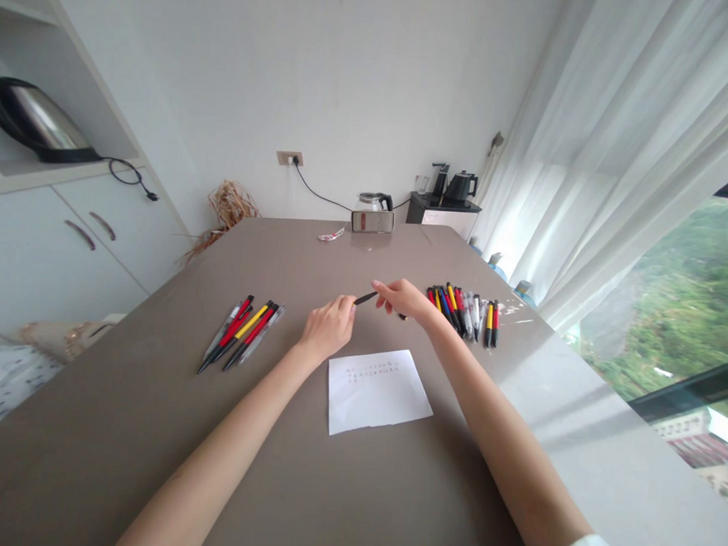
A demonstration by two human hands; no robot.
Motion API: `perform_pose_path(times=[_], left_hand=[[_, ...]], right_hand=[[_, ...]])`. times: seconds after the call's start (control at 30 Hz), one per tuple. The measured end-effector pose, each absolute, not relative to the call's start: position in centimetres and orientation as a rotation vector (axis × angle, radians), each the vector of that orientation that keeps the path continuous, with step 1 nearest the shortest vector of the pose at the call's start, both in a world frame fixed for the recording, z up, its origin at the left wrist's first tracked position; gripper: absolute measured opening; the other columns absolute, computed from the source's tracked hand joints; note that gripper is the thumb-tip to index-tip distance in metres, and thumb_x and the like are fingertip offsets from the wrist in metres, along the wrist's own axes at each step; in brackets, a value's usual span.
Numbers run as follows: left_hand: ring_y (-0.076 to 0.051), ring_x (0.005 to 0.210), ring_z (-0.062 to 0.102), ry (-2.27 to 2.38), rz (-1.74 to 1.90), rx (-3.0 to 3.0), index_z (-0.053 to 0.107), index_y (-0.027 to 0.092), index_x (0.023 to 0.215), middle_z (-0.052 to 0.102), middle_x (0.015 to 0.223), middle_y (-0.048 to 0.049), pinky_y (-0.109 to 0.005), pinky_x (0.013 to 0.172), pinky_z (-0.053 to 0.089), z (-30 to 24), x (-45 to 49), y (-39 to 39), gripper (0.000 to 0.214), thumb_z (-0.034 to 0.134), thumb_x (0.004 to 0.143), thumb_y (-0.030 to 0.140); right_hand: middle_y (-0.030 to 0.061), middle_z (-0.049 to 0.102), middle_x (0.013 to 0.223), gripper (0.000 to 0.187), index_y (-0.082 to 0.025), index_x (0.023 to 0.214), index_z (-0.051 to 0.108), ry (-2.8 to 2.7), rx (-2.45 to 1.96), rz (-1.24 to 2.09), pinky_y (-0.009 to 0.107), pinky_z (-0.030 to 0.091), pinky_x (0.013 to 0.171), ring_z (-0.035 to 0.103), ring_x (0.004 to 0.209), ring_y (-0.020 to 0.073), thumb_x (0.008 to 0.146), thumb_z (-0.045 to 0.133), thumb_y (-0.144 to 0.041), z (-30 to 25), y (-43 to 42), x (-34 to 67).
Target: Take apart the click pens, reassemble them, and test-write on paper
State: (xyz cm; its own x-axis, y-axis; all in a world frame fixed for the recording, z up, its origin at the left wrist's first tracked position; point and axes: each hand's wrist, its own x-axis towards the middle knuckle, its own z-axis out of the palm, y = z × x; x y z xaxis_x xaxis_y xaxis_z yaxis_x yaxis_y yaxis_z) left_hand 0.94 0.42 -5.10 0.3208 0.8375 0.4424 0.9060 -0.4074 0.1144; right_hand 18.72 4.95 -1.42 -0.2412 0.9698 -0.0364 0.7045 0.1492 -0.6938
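Observation:
My left hand [331,328] is closed around a pen, and the pen's black end [365,298] points out toward my other hand. Close to that tip, my right hand [400,296] has its thumb and fingers drawn together. A small dark end [402,316] shows beneath the right fingers; the rest of that object is hidden. Both hands are raised just beyond a white paper sheet [374,405] with handwriting near its top. To the left lies a group of pens [242,332] in red, yellow and clear. More pens, red, yellow, blue and white, form a row [458,308] on the right.
The brown table [285,493] stretches to the wall. At its far edge stands a glass kettle [373,214], with a small patterned packet [331,235] beside it. A dark side stand [443,206] holds a black kettle [461,186]. Curtains [584,137] hang along the right.

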Motion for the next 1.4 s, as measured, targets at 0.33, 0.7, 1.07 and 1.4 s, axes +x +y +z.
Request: perform_pose_path(times=[0.33,0.7,1.07,1.4], left_hand=[[-0.016,0.076,0.059,-1.993,-1.446,-2.328,0.041,0.021,0.098,0.064,0.086,-0.0042,-0.028,0.066,0.042,-6.0,-0.1,2.5,0.026,0.032,0.083,0.04],[-0.014,0.075,0.058,-1.983,-2.424,-2.23,0.046,0.016,0.091,0.055,0.093,-0.0067,-0.029,0.065,0.05,-7.2,0.0,4.5,0.028,0.051,0.072,0.037],[-0.012,0.075,0.06,-1.955,-2.906,-1.999,0.036,0.017,0.089,0.053,0.088,-0.0023,-0.035,0.075,0.05,-7.0,0.0,4.6,0.025,0.053,0.072,0.024],[-0.011,0.072,0.062,-2.012,-2.992,-1.987,0.035,0.017,0.088,0.055,0.086,-0.0017,-0.036,0.078,0.049,-6.3,0.6,4.0,0.022,0.051,0.073,0.017]], right_hand=[[0.0099,0.064,0.087,0.024,-0.02,0.081,0.065,-2.258,-2.192,0.299,0.029,0.042,0.06,0.059,0.079,0.0233,0.058,0.064,-0.028,-2.7,5.8,20.8],[0.01,0.064,0.082,0.024,-0.019,0.082,0.065,-2.239,-2.111,0.349,0.026,0.042,0.063,0.059,0.08,0.0217,0.059,0.066,-0.026,-3.9,6.3,20.5],[0.0069,0.064,0.076,0.022,-0.018,0.081,0.066,-2.284,-1.955,0.511,0.022,0.042,0.056,0.059,0.066,0.0159,0.06,0.063,-0.028,-4.0,6.6,19.8],[0.0044,0.061,0.065,0.02,-0.013,0.082,0.065,-2.108,-1.532,1.021,0.017,0.04,0.039,0.052,0.05,0.0091,0.065,0.058,-0.021,-3.1,5.6,18.2]])
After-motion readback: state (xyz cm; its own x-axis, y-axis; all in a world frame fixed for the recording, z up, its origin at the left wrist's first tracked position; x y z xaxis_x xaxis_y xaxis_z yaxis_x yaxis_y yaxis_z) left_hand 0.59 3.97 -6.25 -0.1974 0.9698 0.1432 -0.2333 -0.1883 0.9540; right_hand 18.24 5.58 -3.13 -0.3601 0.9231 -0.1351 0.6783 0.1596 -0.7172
